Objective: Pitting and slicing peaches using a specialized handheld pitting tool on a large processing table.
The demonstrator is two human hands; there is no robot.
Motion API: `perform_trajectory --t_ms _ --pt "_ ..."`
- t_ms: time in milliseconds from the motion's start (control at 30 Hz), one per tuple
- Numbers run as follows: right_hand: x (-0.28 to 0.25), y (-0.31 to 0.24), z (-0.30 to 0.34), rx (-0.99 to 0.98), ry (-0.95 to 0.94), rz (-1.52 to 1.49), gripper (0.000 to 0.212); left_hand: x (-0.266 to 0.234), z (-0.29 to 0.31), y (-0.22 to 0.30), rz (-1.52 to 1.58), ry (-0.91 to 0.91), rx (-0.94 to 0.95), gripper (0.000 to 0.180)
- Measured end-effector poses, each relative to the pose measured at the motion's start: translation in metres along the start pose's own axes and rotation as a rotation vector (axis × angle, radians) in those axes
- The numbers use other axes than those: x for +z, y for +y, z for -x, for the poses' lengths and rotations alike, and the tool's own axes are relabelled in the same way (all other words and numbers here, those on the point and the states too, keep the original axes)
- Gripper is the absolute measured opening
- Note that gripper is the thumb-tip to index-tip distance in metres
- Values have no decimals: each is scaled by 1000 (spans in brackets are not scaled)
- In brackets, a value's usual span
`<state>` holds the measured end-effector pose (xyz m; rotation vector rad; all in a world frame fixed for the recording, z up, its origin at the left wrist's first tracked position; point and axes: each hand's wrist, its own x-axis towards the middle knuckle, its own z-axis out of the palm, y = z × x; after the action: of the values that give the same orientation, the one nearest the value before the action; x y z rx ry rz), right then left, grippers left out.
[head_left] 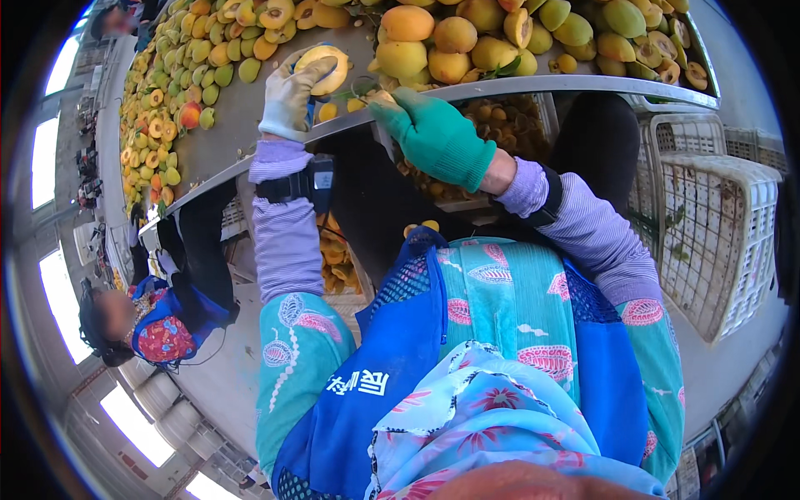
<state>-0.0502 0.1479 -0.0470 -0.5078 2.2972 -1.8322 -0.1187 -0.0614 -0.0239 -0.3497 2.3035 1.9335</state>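
My left hand (289, 98), in a pale work glove, is raised over the near edge of the metal table (337, 123). Its fingers close round a cut yellow peach (326, 70), with the pale cut face showing. To its right is my right hand (442, 137), in a green knit glove. The fingers of this hand are bent together at the table's edge, and what they hold, if anything, is too small to make out. Beyond it lies a heap of whole and halved peaches (454, 37). The two hands are a short gap apart.
More peaches (200, 71) spread along the table to the left. Below the table edge stand crates of peach halves (337, 262). White plastic crates (717, 233) are stacked at the right. Another person (167, 325) sits at the table further left.
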Motion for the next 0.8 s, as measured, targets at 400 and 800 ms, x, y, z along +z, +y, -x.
perform_trajectory --t_ms 400,800 --pt "11 4 14 143 92 -58 48 69 61 -17 -492 76 765 35" --pt "21 16 16 230 30 -242 52 90 62 -31 240 201 294 27"
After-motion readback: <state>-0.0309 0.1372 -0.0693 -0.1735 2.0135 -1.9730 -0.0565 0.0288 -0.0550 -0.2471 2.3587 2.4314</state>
